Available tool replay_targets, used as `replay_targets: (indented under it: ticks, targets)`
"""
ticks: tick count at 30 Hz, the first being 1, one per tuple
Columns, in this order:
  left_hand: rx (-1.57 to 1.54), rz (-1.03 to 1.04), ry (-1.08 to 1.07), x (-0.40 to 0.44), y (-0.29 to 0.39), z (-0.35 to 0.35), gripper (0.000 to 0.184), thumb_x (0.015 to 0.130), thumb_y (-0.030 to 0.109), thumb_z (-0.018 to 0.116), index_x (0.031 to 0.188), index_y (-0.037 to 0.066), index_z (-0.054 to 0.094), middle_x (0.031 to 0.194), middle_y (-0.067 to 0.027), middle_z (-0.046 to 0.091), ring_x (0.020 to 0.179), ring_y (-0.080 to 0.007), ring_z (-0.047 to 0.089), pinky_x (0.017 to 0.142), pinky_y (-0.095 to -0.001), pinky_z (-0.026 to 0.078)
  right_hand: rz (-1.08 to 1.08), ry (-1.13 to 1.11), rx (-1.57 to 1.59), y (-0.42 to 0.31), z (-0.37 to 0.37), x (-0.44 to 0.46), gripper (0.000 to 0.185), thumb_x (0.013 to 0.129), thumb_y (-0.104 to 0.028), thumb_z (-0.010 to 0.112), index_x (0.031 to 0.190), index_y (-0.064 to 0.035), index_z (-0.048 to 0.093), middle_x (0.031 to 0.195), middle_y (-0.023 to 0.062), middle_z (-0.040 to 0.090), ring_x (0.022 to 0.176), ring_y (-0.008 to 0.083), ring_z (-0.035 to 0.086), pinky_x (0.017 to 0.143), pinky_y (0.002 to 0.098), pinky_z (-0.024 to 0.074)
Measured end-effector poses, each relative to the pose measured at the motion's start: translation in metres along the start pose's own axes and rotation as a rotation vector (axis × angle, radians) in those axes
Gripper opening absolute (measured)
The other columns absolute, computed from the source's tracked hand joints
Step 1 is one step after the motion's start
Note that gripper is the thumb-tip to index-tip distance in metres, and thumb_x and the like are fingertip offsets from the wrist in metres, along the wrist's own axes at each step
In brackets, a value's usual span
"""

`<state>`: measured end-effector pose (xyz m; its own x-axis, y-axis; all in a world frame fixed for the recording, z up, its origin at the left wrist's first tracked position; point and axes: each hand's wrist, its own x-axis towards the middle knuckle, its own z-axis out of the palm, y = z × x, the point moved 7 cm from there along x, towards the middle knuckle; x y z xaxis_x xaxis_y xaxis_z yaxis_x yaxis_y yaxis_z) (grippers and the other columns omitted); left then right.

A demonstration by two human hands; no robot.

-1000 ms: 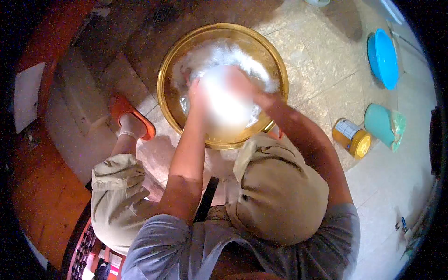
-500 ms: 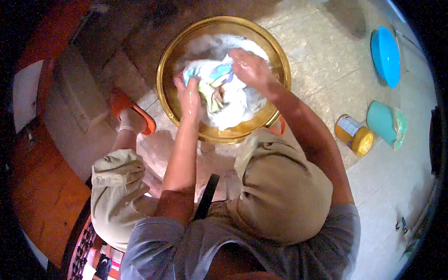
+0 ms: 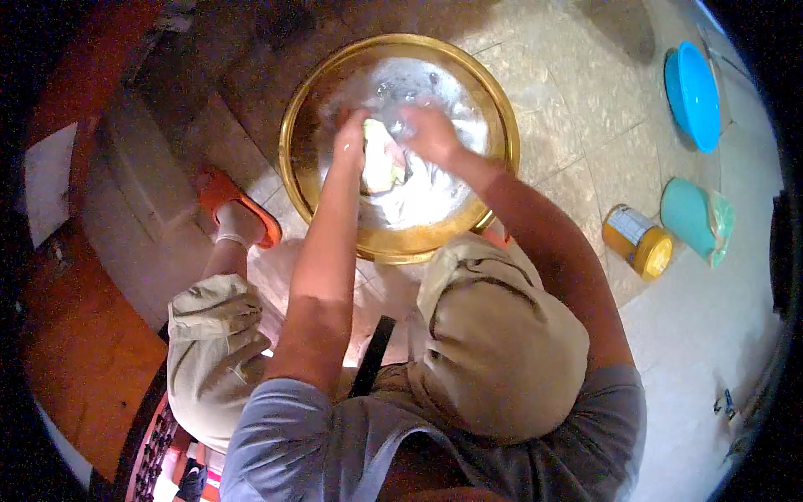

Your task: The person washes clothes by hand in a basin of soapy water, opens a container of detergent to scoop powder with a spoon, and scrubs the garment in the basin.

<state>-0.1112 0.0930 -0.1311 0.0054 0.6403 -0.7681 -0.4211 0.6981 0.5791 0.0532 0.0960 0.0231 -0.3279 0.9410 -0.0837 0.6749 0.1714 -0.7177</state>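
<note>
We see both hands inside a gold-coloured metal basin (image 3: pixel 393 254), whose rim circles them on all sides. The left hand (image 3: pixel 350 134) is closed on the edge of a wet cloth (image 3: pixel 383 157), white with yellow-green patches; the bunched part of it lies just to the right of that hand's fingers, between the two hands. The right hand (image 3: pixel 429 134) is a little to the right of the left one, bent inward over the suds; its fingers are blurred, so we cannot tell whether they grip anything. Around and beyond both hands we see white soap suds (image 3: pixel 422 79), and more wet white stuff lies below the right hand, on the side nearer the body. Well to the right of the right hand, outside the basin, stands a yellow-lidded jar (image 3: pixel 638 243) with a pale label, tilted in our view, and just beside it a teal container (image 3: pixel 690 213). Farther right of that hand, and slightly beyond it, we find a bright blue plastic bowl (image 3: pixel 694 96). Left of the left hand and nearer the body, a foot wears an orange slipper (image 3: pixel 268 227) on the tiled floor (image 3: pixel 585 171).
</note>
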Motion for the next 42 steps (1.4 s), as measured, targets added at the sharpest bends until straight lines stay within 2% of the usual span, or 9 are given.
replay_targets:
  ticks: [2,11,17,24,27,28,29,33,42]
  targets:
    - [-0.578,-0.161,-0.236,-0.068,0.033,0.056,0.043,0.084,0.039,0.052,0.101,0.001,0.057,0.086,-0.0109,0.061,0.08,-0.026,0.059,0.076,-0.0389,0.05,-0.221,0.113,0.246,-0.057,-0.015,-0.02,0.02,0.074,-0.014,0.06,0.093,-0.0081,0.062,0.114,0.0161,0.052,0.099,0.0356,0.054,0.08,0.0423,0.0472]
    - [-0.55,0.108,-0.038,-0.12,-0.009,0.044,0.028,0.08,0.015,0.05,0.105,0.004,0.051,0.099,-0.0116,0.055,0.085,-0.0234,0.055,0.074,-0.0373,0.05,-0.131,-0.198,-0.2,-0.047,0.001,0.0,0.021,0.081,-0.026,0.051,0.096,-0.0121,0.055,0.086,0.0118,0.055,0.079,0.0329,0.059,0.065,0.0423,0.0502]
    - [0.764,0.818,0.222,-0.133,0.087,0.04,0.052,0.082,0.021,0.054,0.13,0.006,0.039,0.112,-0.0246,0.053,0.105,-0.0327,0.053,0.093,-0.0405,0.039,-0.23,0.172,-0.27,-0.027,-0.041,-0.007,0.036,0.083,-0.03,0.05,0.114,-0.0121,0.053,0.121,0.0132,0.051,0.098,0.0331,0.055,0.076,0.0417,0.0487]
    - [1.817,0.391,0.057,-0.103,0.057,0.062,0.042,0.085,0.031,0.052,0.121,0.009,0.052,0.114,-0.0289,0.053,0.102,-0.0433,0.053,0.084,-0.0472,0.045,-0.078,-0.204,-0.436,0.015,0.001,-0.005,0.039,0.073,-0.024,0.061,0.111,-0.0133,0.058,0.123,0.012,0.049,0.103,0.0346,0.051,0.084,0.0457,0.0453]
    - [1.504,0.244,0.016,-0.037,0.042,0.021,0.04,0.088,0.031,0.049,0.12,0.007,0.051,0.11,-0.0228,0.057,0.097,-0.0343,0.058,0.086,-0.0469,0.046,0.103,-0.082,0.052,0.023,0.008,0.012,0.025,0.071,-0.015,0.059,0.096,-0.0133,0.063,0.098,0.0129,0.057,0.091,0.0321,0.056,0.079,0.0442,0.0462]
    - [0.775,0.17,-0.056,-0.02,0.026,0.019,0.042,0.089,0.034,0.047,0.12,0.007,0.051,0.109,-0.0197,0.058,0.094,-0.031,0.058,0.084,-0.045,0.047,0.107,-0.009,0.276,0.02,0.006,0.016,0.022,0.071,-0.013,0.059,0.092,-0.0133,0.064,0.093,0.0129,0.058,0.088,0.0312,0.057,0.077,0.0439,0.0465]
    - [0.044,0.097,-0.083,-0.015,0.019,0.025,0.044,0.09,0.037,0.044,0.12,0.006,0.05,0.107,-0.0167,0.059,0.09,-0.0277,0.059,0.083,-0.0431,0.048,-0.019,0.008,0.232,-0.002,0.003,0.016,0.021,0.071,-0.011,0.06,0.091,-0.0125,0.064,0.096,0.0105,0.057,0.088,0.031,0.056,0.076,0.0414,0.0469]
    - [-0.57,-0.038,-0.713,-0.046,0.023,0.051,0.037,0.091,0.034,0.043,0.116,0.009,0.053,0.099,-0.012,0.06,0.081,-0.027,0.059,0.072,-0.0359,0.049,-0.297,-0.023,0.046,-0.107,-0.013,-0.031,0.017,0.069,-0.009,0.061,0.086,-0.0109,0.062,0.099,0.0068,0.055,0.095,0.0295,0.051,0.077,0.0392,0.0469]
    - [-0.379,0.101,-0.057,-0.141,0.017,0.07,0.029,0.08,0.012,0.048,0.107,0.004,0.052,0.096,-0.0088,0.057,0.089,-0.0192,0.055,0.08,-0.0329,0.047,-0.048,-0.051,-0.15,-0.022,-0.026,0.004,0.019,0.075,-0.02,0.056,0.09,-0.0085,0.056,0.089,0.0154,0.06,0.079,0.0342,0.06,0.067,0.0433,0.0492]
